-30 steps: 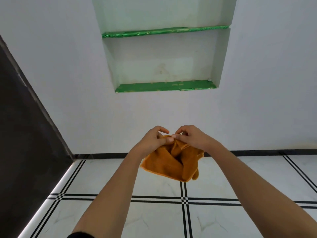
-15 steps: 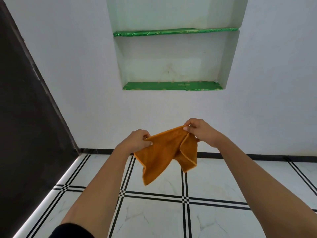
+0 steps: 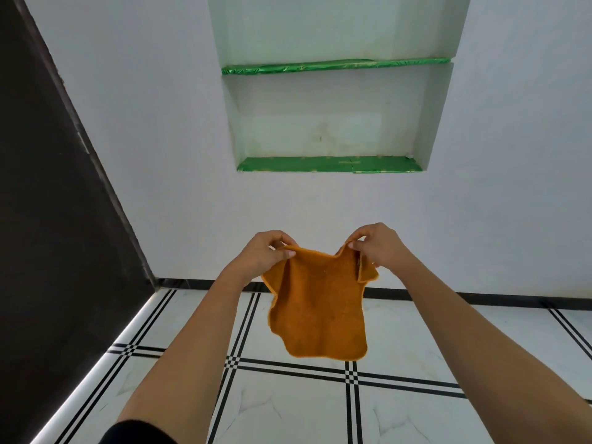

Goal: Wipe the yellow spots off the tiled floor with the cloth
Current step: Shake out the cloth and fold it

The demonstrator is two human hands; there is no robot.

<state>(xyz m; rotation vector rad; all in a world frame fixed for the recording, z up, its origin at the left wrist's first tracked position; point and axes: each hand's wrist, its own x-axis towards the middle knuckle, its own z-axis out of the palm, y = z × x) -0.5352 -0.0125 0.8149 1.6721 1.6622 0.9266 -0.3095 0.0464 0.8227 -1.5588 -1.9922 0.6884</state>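
Two bare arms reach forward. The left hand (image 3: pixel 262 251) and right hand (image 3: pixel 376 246) each pinch a top corner of an orange cloth (image 3: pixel 317 302), which hangs spread in the air above the white tiled floor (image 3: pixel 288 408) with black lines.

The floor (image 3: pixel 288 408) is white marbled tile, crossed by paired black lines that meet in small checkered squares. A black skirting strip (image 3: pixel 480 299) runs where it meets the white wall. Left of that strip, a pale band edges the floor along a dark panel. Faint yellowish marks (hard to make out) show on the tile just right of the nearest checkered crossing.
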